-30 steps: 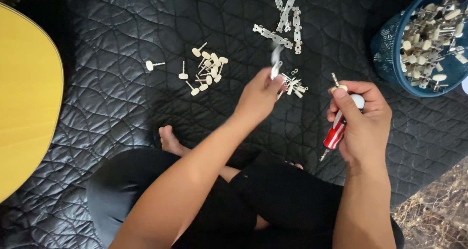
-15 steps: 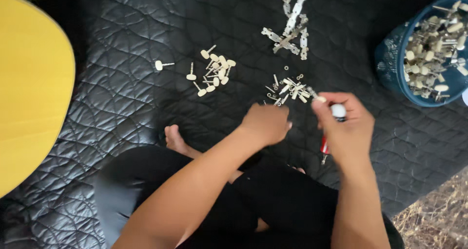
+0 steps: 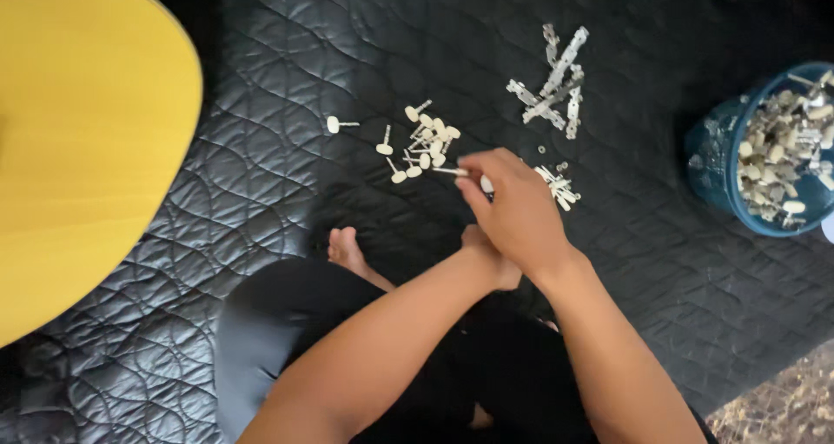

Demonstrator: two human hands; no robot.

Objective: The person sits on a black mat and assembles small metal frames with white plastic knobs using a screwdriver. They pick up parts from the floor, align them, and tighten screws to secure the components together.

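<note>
Right hand (image 3: 519, 211): pinching one peg (image 3: 450, 172), beside the loose pegs (image 3: 423, 144) on the mat (image 3: 261, 192). Left hand (image 3: 491, 266): beneath, grip hidden. Plates (image 3: 553, 83) lie assembled; tub (image 3: 764, 149) well stocked.

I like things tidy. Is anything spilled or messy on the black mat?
Nothing looks spilled. The small white pegs and flat strips lie in loose heaps on the quilted mat. The blue bowl stands upright with its pieces inside. The right hand pinches one peg.
</note>
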